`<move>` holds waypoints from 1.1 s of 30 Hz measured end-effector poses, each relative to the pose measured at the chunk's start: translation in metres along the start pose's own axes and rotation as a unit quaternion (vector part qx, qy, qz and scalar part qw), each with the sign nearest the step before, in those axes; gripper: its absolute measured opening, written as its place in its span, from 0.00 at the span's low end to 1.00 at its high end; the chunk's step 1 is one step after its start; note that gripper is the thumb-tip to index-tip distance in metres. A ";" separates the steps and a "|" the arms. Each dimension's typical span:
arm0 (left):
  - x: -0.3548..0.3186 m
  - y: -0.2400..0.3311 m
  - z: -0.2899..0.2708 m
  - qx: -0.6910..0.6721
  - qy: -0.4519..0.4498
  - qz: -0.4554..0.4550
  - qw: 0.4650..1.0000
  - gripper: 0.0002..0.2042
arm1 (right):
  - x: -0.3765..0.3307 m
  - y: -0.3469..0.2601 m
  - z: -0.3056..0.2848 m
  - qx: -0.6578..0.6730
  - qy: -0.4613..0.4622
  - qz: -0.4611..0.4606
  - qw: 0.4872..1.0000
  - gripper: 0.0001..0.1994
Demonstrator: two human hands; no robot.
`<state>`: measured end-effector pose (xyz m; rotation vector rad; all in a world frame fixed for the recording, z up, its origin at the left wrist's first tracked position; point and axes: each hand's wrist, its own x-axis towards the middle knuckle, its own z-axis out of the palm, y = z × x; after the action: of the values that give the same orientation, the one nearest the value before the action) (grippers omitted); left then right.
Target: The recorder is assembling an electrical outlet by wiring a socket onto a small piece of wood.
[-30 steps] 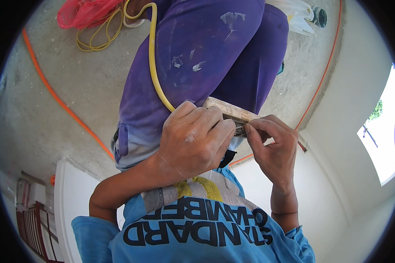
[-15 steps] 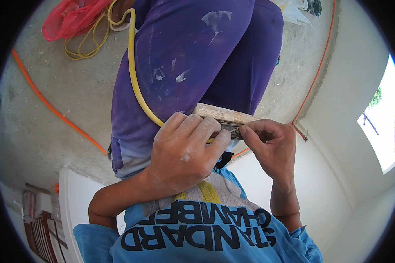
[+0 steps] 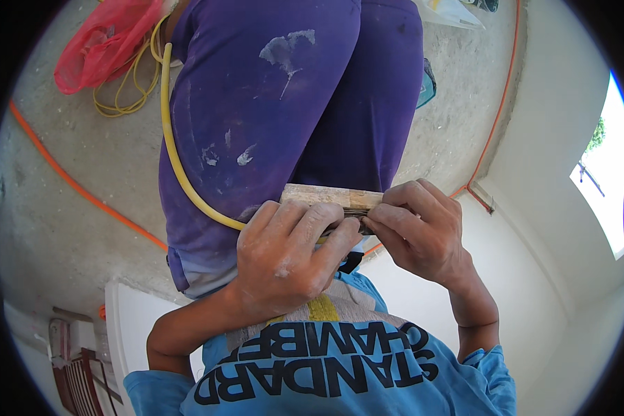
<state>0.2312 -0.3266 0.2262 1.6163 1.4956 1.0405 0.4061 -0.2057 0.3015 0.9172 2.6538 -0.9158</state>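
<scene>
Both hands work close to my lap at a small pale wooden block (image 3: 326, 195) with a dark metallic part (image 3: 357, 213) along its near side. Dusty with white powder, my left hand (image 3: 288, 256) is closed round the block's left end. A thick yellow cable (image 3: 180, 170) runs over my left thigh and in under that hand. My right hand (image 3: 426, 229) is at the block's right end, thumb and forefinger pinched together against the metallic part. Whatever those fingertips hold is hidden. Left fingertips almost meet the right ones over the metallic part.
Purple trousers (image 3: 256, 90) with white smears cover my bent legs. On the concrete floor lie a pink plastic bag (image 3: 104, 45), a coil of thin yellow cord (image 3: 128, 97) and an orange hose-like line (image 3: 76, 177). Another orange line (image 3: 500, 118) follows the right wall.
The block has shifted slightly left and down in view. My right hand has turned, with its fingers now more curled over the block's end, and the small pale bit at its fingertips is hidden.
</scene>
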 end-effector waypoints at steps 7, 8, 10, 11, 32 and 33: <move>0.015 0.011 -0.026 -0.044 -0.055 -0.097 0.993 0.07 | -0.002 -0.003 0.003 0.078 0.019 0.024 0.996 0.09; 0.016 0.011 -0.027 -0.044 -0.083 -0.112 0.989 0.07 | -0.003 -0.004 0.004 0.068 0.025 0.023 0.997 0.10; 0.017 0.011 -0.026 -0.032 -0.088 -0.118 0.989 0.06 | -0.004 -0.004 0.006 0.060 0.033 0.026 0.997 0.10; 0.018 0.011 -0.026 -0.022 -0.088 -0.124 0.988 0.06 | -0.004 -0.002 0.007 0.063 0.038 0.018 0.997 0.11; 0.018 0.010 -0.037 -0.036 -0.100 -0.106 0.989 0.08 | -0.019 0.015 0.018 0.075 0.094 -0.099 0.988 0.13; 0.017 0.008 -0.035 -0.037 -0.101 -0.109 0.988 0.08 | -0.020 0.017 0.022 0.072 0.102 -0.113 0.986 0.13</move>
<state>0.2032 -0.3115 0.2509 1.4243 1.4422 0.7772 0.4314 -0.2186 0.2830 0.7900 2.9461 -1.1334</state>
